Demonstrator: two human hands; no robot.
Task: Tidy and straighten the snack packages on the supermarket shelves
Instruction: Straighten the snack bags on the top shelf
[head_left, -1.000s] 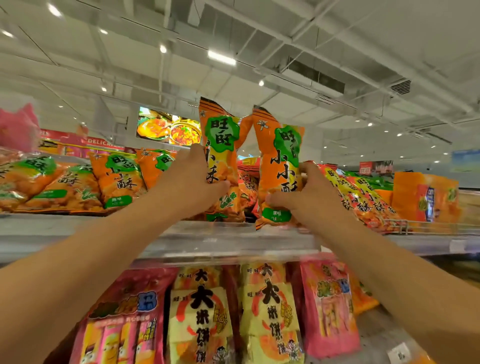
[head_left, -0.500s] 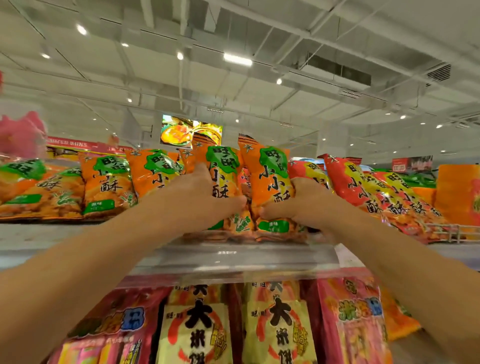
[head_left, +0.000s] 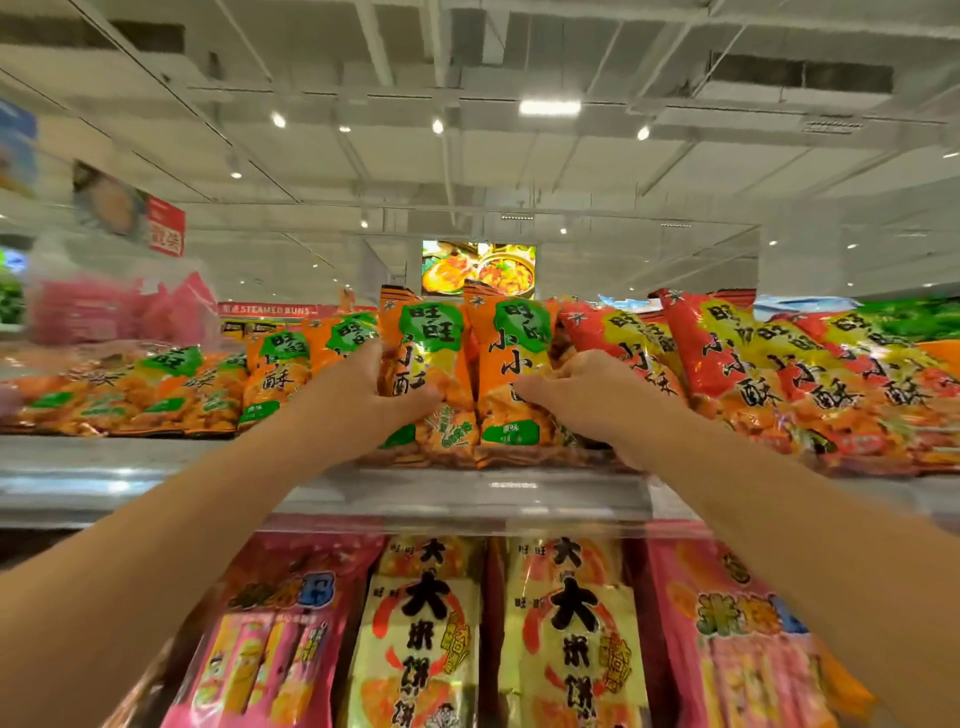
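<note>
My left hand (head_left: 363, 395) and right hand (head_left: 576, 395) each grip one upright orange crinkly foil snack bag (head_left: 431, 374), (head_left: 511, 374) on clear-lipped top shelf (head_left: 467, 493). Bags either side lean: unstraightened.

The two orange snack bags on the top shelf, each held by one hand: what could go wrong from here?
1. The left hand and right hand each grip an upright orange bag, left one and right one, near the shelf's front edge; on release they may tip forward and fall.
2. The red bags lean beside the right hand; pushing sideways could topple them.
3. A tight grip might crush the snacks.
</note>
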